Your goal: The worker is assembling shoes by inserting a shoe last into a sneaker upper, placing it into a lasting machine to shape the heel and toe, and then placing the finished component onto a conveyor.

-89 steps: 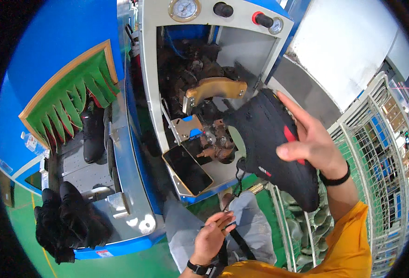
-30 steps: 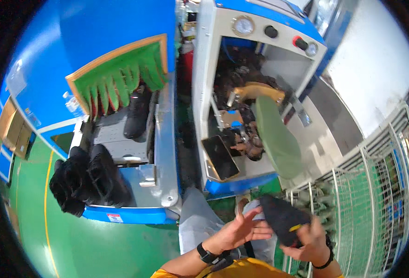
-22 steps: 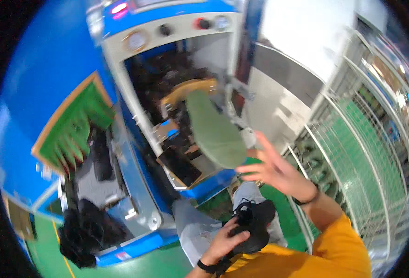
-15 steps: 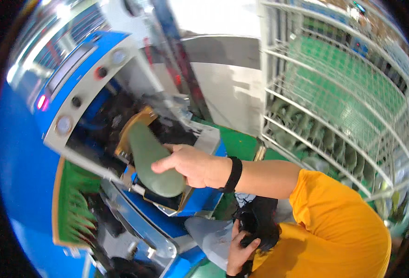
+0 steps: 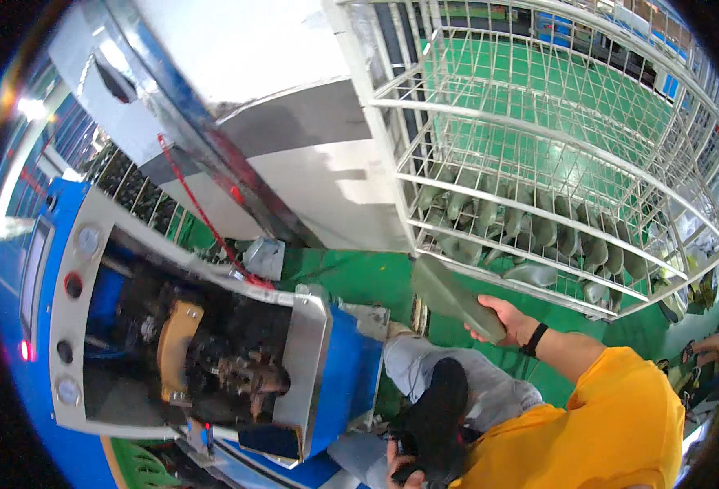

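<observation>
The green shoe last (image 5: 460, 303), apart from the black shoe (image 5: 434, 414) and machine (image 5: 347, 391), is gripped in the fingers of the right hand (image 5: 502, 319), outside the wire rack (image 5: 539, 135), whose lower tier already bears similar lasts (image 5: 567, 236). The left hand's (image 5: 402, 469) fingers grip the shoe over the lap. No writing is legible.

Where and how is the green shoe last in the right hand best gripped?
Probably by its near end, coming from the person's right. The right hand closes around that end of the green shoe last, while the long, smooth body slants forward and left, clear of the fingers, leaving the far end free.
</observation>
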{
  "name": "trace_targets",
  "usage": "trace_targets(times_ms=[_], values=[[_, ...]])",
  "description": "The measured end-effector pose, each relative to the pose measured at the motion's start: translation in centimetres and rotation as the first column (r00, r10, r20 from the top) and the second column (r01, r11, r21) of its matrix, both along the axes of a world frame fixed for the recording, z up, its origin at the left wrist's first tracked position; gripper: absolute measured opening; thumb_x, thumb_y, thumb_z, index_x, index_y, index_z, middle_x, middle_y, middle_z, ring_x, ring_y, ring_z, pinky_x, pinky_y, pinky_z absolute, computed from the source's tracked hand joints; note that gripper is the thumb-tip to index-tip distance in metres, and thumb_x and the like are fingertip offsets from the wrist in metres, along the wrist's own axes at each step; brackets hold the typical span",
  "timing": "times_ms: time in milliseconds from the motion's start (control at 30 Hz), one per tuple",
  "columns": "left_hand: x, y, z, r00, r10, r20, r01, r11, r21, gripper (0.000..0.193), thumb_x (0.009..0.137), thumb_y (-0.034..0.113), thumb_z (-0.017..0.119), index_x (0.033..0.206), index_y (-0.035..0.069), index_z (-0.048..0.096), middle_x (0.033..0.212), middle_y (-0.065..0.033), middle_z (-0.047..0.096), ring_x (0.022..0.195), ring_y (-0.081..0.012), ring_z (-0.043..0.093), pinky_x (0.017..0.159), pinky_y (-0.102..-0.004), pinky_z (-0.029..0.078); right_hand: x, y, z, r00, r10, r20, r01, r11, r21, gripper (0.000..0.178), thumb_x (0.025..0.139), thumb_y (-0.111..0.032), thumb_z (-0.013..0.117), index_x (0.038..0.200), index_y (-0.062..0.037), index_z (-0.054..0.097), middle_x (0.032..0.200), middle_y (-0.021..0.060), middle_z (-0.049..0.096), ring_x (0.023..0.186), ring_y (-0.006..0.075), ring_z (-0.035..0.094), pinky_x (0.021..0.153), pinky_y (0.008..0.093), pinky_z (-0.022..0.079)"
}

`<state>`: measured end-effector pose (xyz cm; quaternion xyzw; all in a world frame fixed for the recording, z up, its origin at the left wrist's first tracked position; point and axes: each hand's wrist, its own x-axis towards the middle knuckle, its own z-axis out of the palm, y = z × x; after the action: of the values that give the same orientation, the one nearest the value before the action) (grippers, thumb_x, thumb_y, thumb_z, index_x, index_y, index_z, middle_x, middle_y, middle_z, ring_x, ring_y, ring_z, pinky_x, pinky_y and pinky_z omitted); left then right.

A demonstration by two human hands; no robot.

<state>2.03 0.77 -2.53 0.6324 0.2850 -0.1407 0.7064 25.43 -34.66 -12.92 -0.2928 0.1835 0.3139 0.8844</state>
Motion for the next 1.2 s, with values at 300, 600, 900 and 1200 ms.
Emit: trace_targets(times_ms=[300,600,900,1200], values=[[8.4,-2.4,-2.1,0.991,0.008,-0.133,-0.006,1.000,0.014,0.038,0.086,0.024,0.068,0.118,0.003,0.063,0.147,-0.0083,0.049,0.114,-0.0217,0.053,0.098,-0.0380,0.044,23.6,0.6,-8.0,0.706,-0.687,-0.172,0.597,0.447,0.666,0.056,0.093,-0.056,0.067,0.119,-0.0067,0.065,0.096,0.0064,0.067,0.078,0.0188,0.066,0.065,0.0257,0.060],[11.8,-2.8,-0.2,0.954,0.134,-0.267,-0.140,0.990,-0.001,0.041,0.089,0.028,0.067,0.121,0.003,0.062,0.142,-0.0076,0.051,0.112,-0.0209,0.053,0.097,-0.0369,0.044,33.9,-1.3,-9.2,0.649,-0.724,-0.235,0.738,0.523,0.427,0.057,0.100,-0.057,0.057,0.095,-0.0003,0.054,0.071,0.0064,0.052,0.057,0.0165,0.048,0.050,0.0277,0.040],[1.4,-1.8,3.1,0.957,0.269,0.112,-0.285,0.941,0.182,0.051,0.097,0.043,0.064,0.125,-0.001,0.063,0.114,-0.0083,0.064,0.095,-0.0180,0.057,0.077,-0.0344,0.049,19.7,1.8,-12.0,0.957,-0.289,0.038,0.290,0.957,-0.031,0.016,0.100,-0.018,0.062,0.085,-0.0157,0.059,0.068,-0.0047,0.051,0.058,0.0090,0.047,0.052,0.0251,0.039],[-11.8,9.8,11.5,0.513,0.620,0.594,-0.550,0.768,-0.327,0.049,0.075,0.040,0.082,0.095,0.000,0.063,0.123,-0.0285,0.065,0.107,-0.0352,0.065,0.095,-0.0464,0.052,2.0,4.9,-14.4,0.999,0.012,-0.051,-0.042,0.773,-0.633,0.008,0.098,-0.015,0.062,0.100,-0.0078,0.064,0.079,-0.0004,0.057,0.065,0.0136,0.052,0.060,0.0305,0.044]])
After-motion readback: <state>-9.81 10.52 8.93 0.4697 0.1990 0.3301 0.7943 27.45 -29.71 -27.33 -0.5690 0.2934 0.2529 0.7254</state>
